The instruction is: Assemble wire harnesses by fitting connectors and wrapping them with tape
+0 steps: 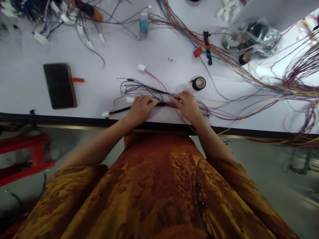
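Observation:
A wire harness (pixel 160 104) lies along the front of the white table, its left part wrapped in black and ending in a white connector (pixel 105 114). My left hand (pixel 141 108) is closed around the wrapped part. At the branching point, my right hand (pixel 186 104) pinches the harness wires with thumb and fingers. Several thin black wires (pixel 142 86) fan out to the left above my hands. One red wire runs up to another white connector (pixel 142 68). A roll of black tape (pixel 198 83) rests just beyond my right hand.
A dark phone (pixel 60 86) lies at the left beside an orange strip (pixel 78 80). Long coloured wires (pixel 239 73) cross the right side. A plastic bag with tape rolls (pixel 254 38) is at the back right. The black table edge (pixel 174 127) runs close to my body.

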The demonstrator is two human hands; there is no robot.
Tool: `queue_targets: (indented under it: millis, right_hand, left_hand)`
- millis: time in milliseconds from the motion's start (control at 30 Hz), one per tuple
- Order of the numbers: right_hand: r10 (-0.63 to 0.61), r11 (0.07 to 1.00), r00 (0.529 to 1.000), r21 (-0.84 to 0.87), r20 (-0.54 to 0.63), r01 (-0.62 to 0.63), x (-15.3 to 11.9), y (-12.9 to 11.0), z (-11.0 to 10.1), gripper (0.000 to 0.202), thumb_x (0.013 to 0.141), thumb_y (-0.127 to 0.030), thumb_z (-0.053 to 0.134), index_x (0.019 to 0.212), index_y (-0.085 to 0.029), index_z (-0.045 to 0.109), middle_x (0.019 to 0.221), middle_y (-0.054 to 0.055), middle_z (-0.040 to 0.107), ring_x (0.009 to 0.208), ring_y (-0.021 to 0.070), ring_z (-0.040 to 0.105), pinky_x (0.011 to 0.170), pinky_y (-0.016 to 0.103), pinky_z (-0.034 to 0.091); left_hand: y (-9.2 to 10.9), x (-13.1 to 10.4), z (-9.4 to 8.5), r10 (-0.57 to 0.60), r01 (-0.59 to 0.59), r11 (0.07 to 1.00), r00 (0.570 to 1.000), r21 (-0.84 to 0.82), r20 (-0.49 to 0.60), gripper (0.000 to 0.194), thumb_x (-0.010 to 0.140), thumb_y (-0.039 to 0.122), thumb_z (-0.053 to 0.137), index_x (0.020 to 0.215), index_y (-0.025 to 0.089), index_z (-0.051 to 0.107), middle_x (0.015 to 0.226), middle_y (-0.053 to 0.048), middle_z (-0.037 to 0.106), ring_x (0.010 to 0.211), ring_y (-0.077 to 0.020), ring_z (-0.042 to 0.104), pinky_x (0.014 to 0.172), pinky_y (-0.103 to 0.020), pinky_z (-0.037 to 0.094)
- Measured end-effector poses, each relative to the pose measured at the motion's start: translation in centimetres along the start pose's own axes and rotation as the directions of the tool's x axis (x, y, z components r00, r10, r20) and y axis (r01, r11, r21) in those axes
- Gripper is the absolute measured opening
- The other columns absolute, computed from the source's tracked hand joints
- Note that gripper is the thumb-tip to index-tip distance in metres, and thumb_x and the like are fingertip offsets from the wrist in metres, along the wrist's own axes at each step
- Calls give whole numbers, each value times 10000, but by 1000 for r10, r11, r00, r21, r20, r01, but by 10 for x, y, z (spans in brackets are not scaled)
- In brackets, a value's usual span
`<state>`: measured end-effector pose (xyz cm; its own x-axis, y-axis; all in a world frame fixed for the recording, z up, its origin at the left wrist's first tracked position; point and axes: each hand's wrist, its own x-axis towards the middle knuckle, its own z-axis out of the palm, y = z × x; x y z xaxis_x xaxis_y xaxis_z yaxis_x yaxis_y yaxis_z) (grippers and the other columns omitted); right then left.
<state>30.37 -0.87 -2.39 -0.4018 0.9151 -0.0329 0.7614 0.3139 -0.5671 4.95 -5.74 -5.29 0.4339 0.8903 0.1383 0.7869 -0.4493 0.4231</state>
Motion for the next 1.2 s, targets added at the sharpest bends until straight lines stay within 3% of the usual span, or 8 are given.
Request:
queue_targets:
  millis: [133, 233, 400, 500, 667, 833, 933, 1200]
  right_hand:
    - [74, 997, 996, -22, -43, -75, 13, -22, 17, 119, 846, -147, 557, 920, -189, 640, 1012, 100, 640, 822, 206, 567, 752, 346, 482]
    - [55, 998, 990, 20, -129, -53, 5, -25, 23, 151, 832, -116, 532, 940, -203, 592, 999, 73, 627, 795, 188, 552, 723, 325, 457]
    - [-89, 995, 993, 36, -82, 92, -14, -23, 24, 121, 864, -124, 512, 923, -196, 589, 959, 78, 627, 812, 195, 574, 722, 331, 441]
    - [-75, 980, 988, 174, -132, 97, -13, -16, 18, 91, 901, -185, 526, 970, -200, 583, 959, 65, 625, 745, 162, 552, 711, 328, 467]
    - [213, 927, 922, 365, -324, -86, 19, 21, -12, 173, 932, -281, 558, 1096, -226, 560, 1089, 74, 642, 746, 132, 534, 693, 318, 496]
    - [204, 872, 974, 433, 103, -228, 61, 28, -39, 267, 832, -277, 696, 1072, -179, 631, 768, -4, 616, 638, 106, 492, 570, 252, 420]
    - [90, 887, 988, 441, 122, -135, 75, 6, -46, 161, 886, -284, 641, 996, -171, 675, 746, 2, 613, 661, 104, 499, 596, 248, 428]
    - [215, 971, 967, 136, -138, -197, 27, 3, -64, 194, 924, -372, 610, 837, -200, 641, 796, 45, 625, 757, 171, 564, 727, 338, 473]
  left_hand:
    - [9, 2, -3, -63, 54, 973, 998, -225, -31, 283, 926, 164, 542, 1164, 177, 695, 1173, -141, 665, 1111, -287, 576, 1004, -468, 468]
    - [11, 11, -4, -257, 162, 826, 960, -540, -106, 329, 861, 285, 693, 1174, 188, 667, 1114, -102, 677, 1035, -250, 616, 945, -432, 514]
    - [6, 28, -16, -561, 153, 96, 824, -984, 73, 285, 851, 378, 756, 1072, 210, 689, 958, -52, 698, 641, -102, 574, 564, -244, 449]
    - [4, 28, -32, -670, 53, -146, 729, -988, 138, 180, 928, 383, 685, 913, 203, 697, 784, -23, 684, 560, -80, 547, 496, -216, 407]
    - [9, 15, -44, -742, 40, -181, 650, -983, 163, 254, 949, 469, 645, 1027, 229, 678, 786, -20, 751, 598, -101, 642, 545, -209, 482]
    - [7, 12, -42, -754, -5, -218, 636, -976, 165, 518, 991, 664, 411, 941, 226, 682, 861, -41, 756, 648, -130, 693, 555, -235, 524]
    - [3, 12, -40, -746, 6, -183, 650, -983, 143, 550, 1008, 638, 387, 870, 206, 698, 840, -48, 722, 665, -132, 694, 599, -246, 553]
    - [-4, 5, -27, -740, -6, -73, 671, -997, 50, 322, 939, 546, 613, 934, 251, 739, 804, -33, 705, 733, -141, 663, 716, -274, 584]
